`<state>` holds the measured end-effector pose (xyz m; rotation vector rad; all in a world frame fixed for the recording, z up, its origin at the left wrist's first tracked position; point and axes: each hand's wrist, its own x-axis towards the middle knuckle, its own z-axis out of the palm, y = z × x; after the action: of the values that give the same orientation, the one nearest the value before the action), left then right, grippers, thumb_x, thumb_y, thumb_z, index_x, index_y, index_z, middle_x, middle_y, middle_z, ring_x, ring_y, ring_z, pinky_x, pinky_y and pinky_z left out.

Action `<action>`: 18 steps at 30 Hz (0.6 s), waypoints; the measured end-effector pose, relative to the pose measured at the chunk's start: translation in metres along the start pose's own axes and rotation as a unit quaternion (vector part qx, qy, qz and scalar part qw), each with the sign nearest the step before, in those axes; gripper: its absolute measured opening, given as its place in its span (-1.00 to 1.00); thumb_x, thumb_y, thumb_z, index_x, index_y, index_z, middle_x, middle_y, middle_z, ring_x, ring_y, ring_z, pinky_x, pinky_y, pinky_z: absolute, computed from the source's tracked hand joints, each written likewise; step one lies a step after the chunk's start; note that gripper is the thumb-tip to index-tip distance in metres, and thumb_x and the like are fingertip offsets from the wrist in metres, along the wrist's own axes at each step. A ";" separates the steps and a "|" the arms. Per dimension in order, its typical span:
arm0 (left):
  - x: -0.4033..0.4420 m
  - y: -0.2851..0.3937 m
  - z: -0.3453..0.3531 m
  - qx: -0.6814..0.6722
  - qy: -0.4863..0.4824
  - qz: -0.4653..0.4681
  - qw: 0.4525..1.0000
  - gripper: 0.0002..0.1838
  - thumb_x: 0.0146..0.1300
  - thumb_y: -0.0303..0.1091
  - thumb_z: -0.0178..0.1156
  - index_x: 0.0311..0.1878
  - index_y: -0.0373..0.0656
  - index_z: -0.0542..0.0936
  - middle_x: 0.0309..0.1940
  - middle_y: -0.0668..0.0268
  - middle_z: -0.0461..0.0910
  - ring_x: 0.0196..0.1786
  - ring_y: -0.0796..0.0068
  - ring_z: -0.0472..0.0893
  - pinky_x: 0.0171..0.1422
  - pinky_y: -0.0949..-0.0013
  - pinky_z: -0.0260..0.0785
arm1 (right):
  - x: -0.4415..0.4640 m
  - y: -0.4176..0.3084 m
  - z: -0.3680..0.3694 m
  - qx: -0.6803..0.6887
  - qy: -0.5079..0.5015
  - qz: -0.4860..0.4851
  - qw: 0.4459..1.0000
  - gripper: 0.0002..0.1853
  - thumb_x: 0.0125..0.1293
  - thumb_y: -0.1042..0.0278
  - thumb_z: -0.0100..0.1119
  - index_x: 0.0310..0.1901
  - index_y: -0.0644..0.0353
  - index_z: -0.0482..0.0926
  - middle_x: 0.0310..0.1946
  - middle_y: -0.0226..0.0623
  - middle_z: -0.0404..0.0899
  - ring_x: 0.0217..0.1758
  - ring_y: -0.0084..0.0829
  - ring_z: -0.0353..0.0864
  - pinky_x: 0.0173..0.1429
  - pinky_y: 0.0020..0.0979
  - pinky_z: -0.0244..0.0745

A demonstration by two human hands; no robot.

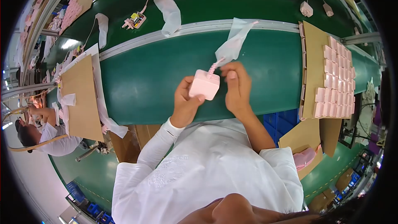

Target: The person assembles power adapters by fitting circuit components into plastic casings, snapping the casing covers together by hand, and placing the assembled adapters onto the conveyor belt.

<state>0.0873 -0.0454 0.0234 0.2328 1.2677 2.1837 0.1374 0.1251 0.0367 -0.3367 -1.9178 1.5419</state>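
Left hand (183, 102): yours, centre of frame; fingers and thumb closed around the left side and lower edge of one pink block.
Right hand (239, 89): yours, just right of it; fingers curled inward, thumb raised; you cannot tell whether the fingertips pinch or touch anything.
Pink block (204, 85): one, square-faced, at frame centre, slightly tilted in your left grip.
Ribbed cable end (212, 70): one, pink, rising from the block's top.
Translucent wrap (233, 43): one, around the cable, reaching over the metal rail (195, 29) at upper centre.
Green work surface (145, 83): one, beneath your hands.
Opened pink unit (137, 20): one, upper left, inner parts exposed.
Further pink blocks (306, 9): three, upper right, on cables.
Cardboard sheet (311, 70): one, right of frame, bearing rows of pink pieces (343, 79).
Co-worker (62, 143): one, far left, white top.
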 end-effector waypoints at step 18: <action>0.002 -0.020 0.012 0.385 -0.004 0.129 0.914 -0.50 0.09 -0.42 0.63 0.01 -0.28 0.54 -0.12 0.19 0.72 -0.05 0.46 0.71 0.08 0.36 0.56 | -0.007 0.032 0.008 0.116 0.010 0.159 0.980 -0.29 0.70 -0.11 -0.30 -0.38 0.36 0.59 -0.54 -0.27 0.56 -0.47 -0.51 0.43 -0.33 -0.38 0.34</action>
<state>0.0991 -0.0282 0.0130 0.7533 2.1447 1.7553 0.1315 0.1243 0.0038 -0.5749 -1.7036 1.9401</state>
